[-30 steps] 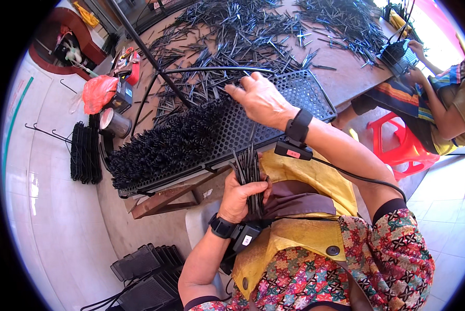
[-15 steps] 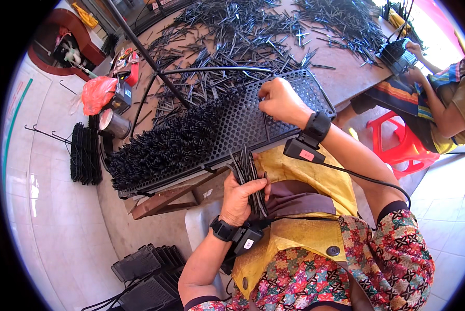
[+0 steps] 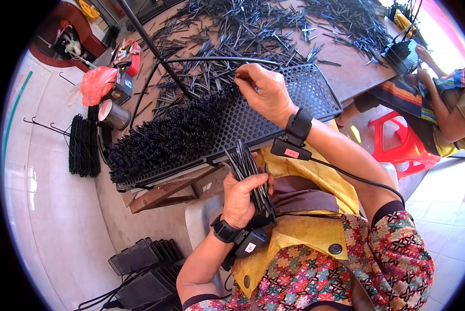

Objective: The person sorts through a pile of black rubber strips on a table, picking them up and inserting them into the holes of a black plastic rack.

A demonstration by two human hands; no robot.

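**Left hand (image 3: 238,201) grips black strips (image 3: 247,168) as right hand (image 3: 269,96) hangs over the perforated tray (image 3: 300,93)**

The left hand is wrapped around the bundle, thumb laid across its front, the strips' upper ends pointing toward the tray's near edge. This hand sits between that edge and the yellow apron (image 3: 307,226).

The right hand is bent at the wrist, fingers curled, thumb and index tips drawn close together near the right end of the dense black tufts (image 3: 170,137). Whether the tips meet or pinch a strip, I cannot tell.

Tufts cover the tray's left part; rows of open holes run from there to its right end. A black rod (image 3: 217,59) arches along the far side, close to the right fingertips. Beyond it, loose strips (image 3: 232,44) spread over the worktop (image 3: 354,85), whose brown surface shows past the tray's right end.
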